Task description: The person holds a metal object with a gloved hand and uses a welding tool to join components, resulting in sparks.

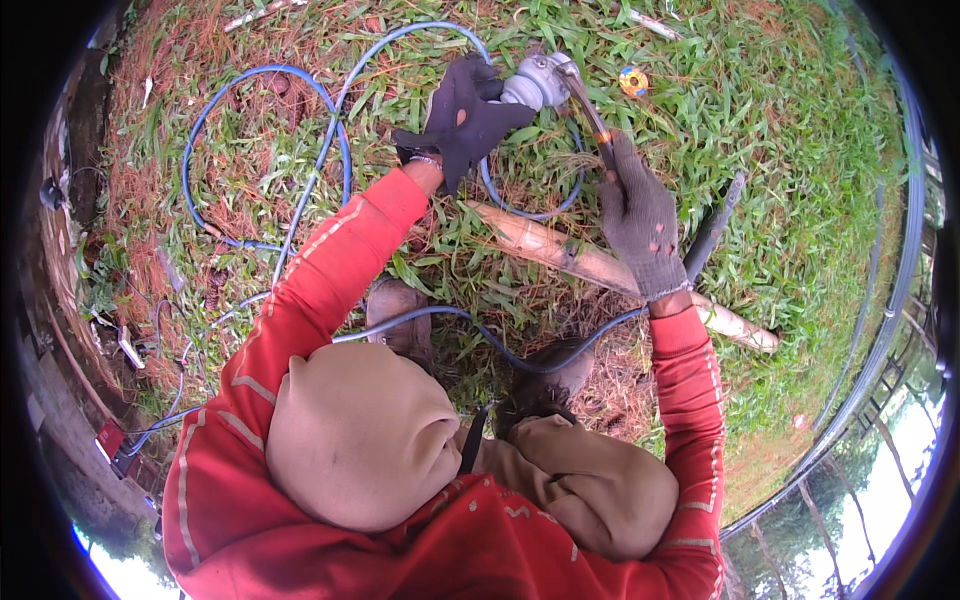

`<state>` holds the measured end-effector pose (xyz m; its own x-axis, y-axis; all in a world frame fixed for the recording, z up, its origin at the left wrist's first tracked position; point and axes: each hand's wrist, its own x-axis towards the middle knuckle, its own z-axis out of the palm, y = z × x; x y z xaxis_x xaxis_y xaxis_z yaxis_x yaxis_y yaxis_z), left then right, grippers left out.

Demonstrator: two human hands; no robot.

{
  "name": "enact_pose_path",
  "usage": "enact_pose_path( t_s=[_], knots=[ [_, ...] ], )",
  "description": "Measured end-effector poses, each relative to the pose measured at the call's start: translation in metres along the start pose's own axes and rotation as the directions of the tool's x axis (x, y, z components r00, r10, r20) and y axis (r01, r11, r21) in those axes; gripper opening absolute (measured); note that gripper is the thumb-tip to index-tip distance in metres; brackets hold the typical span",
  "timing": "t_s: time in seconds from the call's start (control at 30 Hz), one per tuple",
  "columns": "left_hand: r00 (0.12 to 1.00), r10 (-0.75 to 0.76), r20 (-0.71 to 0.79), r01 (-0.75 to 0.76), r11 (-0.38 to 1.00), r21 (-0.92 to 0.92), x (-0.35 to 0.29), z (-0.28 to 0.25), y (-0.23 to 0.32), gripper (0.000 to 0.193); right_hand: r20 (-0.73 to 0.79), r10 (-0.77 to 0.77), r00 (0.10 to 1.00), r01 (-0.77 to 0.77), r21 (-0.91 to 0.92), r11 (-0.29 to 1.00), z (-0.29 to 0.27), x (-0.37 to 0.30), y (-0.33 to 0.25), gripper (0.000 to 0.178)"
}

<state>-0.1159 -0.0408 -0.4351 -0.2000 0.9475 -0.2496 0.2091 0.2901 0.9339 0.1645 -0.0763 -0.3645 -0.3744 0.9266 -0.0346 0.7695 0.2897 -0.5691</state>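
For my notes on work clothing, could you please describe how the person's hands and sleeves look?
Both sleeves are red with pale broken stripes. The left hand wears a dark glove and thin bracelet; the right hand, a holed grey glove.

Two gloves (462, 125) (642, 220), one tool (590, 108), perhaps one hose (265, 69).

A red long-sleeved top (325, 265) covers the torso and arms, with pale broken lines running along its sleeves (690, 400) and short pale bands crossing them higher up. The left hand (465, 120) wears a ragged, nearly black glove (452, 135) above a thin, light wristband (427, 160), while the right hand (638, 215) wears a charcoal knitted glove (645, 235) with small holes and a snug cuff (662, 278). Plain tan trousers (350, 440) crease around the knees, with a narrow black strap (475, 440) between them.
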Motion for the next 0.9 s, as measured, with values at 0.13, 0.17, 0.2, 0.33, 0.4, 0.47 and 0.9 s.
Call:
enact_pose_path(
  t_s=[0.13,0.17,0.2,0.33,0.4,0.47,0.9],
  knots=[
    [0.998,0.069,-0.003,-0.069,0.998,0.005,0.005,0.003,-0.001,0.096,-0.14,-0.023,0.99,0.03,0.048,0.998,0.003,-0.005,0.002,0.06],
    [0.998,0.065,-0.002,-0.065,0.998,0.016,0.001,0.003,-0.002,0.095,-0.073,-0.009,0.997,0.013,0.046,0.999,0.0,-0.006,0.007,0.06],
    [0.998,0.064,-0.006,-0.063,0.997,0.033,0.0,0.001,-0.002,0.093,-0.008,0.0,1.0,0.001,0.049,0.999,-0.002,-0.004,0.006,0.06],
    [0.993,0.117,-0.027,-0.119,0.99,-0.08,0.004,0.005,0.003,0.092,-0.159,0.002,0.987,0.014,0.097,0.995,-0.01,-0.013,-0.008,0.058],
    [0.99,0.133,0.041,-0.133,0.991,-0.007,0.006,0.009,0.006,0.088,-0.109,0.055,0.993,-0.05,0.042,0.998,-0.012,-0.014,-0.012,0.058],
    [0.994,0.107,0.02,-0.106,0.993,-0.052,0.009,0.01,0.004,0.084,-0.097,-0.004,0.995,0.005,0.001,1.0,-0.004,-0.009,0.0,0.059],
    [0.992,0.124,0.039,-0.125,0.992,0.029,0.006,0.004,0.0,0.084,-0.026,0.091,0.996,-0.089,0.039,0.995,0.0,-0.019,0.002,0.06]
  ],
)
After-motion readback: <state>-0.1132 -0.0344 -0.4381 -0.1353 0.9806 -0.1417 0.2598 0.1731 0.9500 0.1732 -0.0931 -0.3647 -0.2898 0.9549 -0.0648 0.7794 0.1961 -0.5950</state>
